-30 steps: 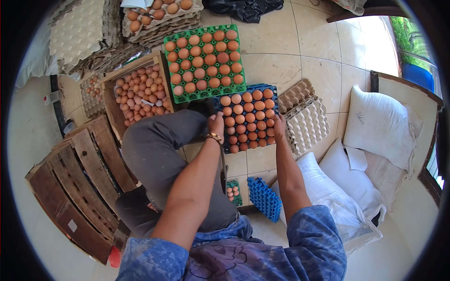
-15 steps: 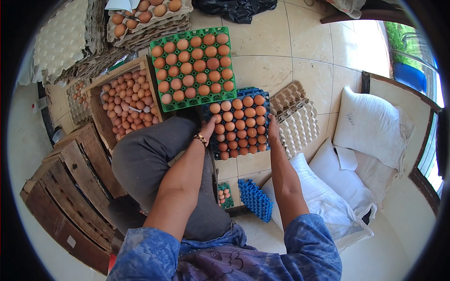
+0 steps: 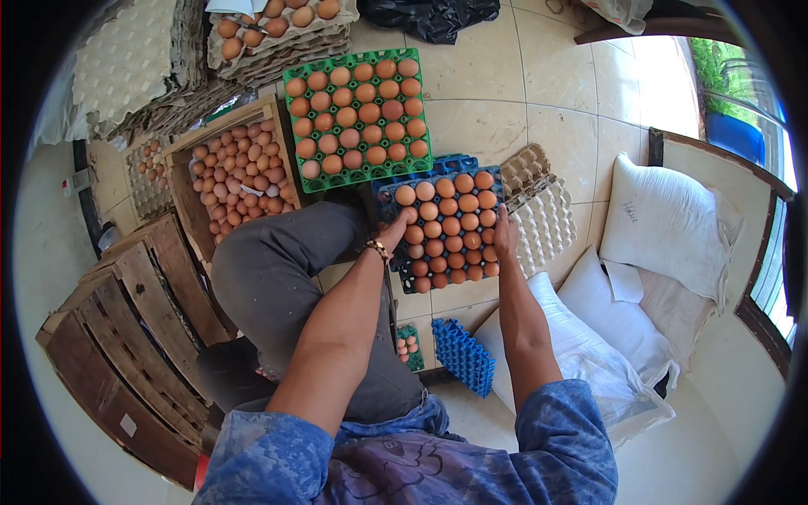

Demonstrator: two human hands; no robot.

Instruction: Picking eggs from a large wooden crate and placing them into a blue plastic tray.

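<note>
A blue egg tray full of brown eggs lies on the tiled floor in front of me. My left hand grips its left edge and my right hand grips its right edge. Just behind it sits a green tray filled with brown eggs. My bent knee in grey trousers is to the left of the blue tray.
A wooden crate of loose eggs stands at the left, with wooden crates nearer me. Cardboard egg trays lie right of the blue tray. Empty blue trays stand on edge near my legs. White sacks lie at right.
Both hands have stayed on the blue tray's sides. The view has shifted slightly, so the trays sit a little higher and further left in the picture.
</note>
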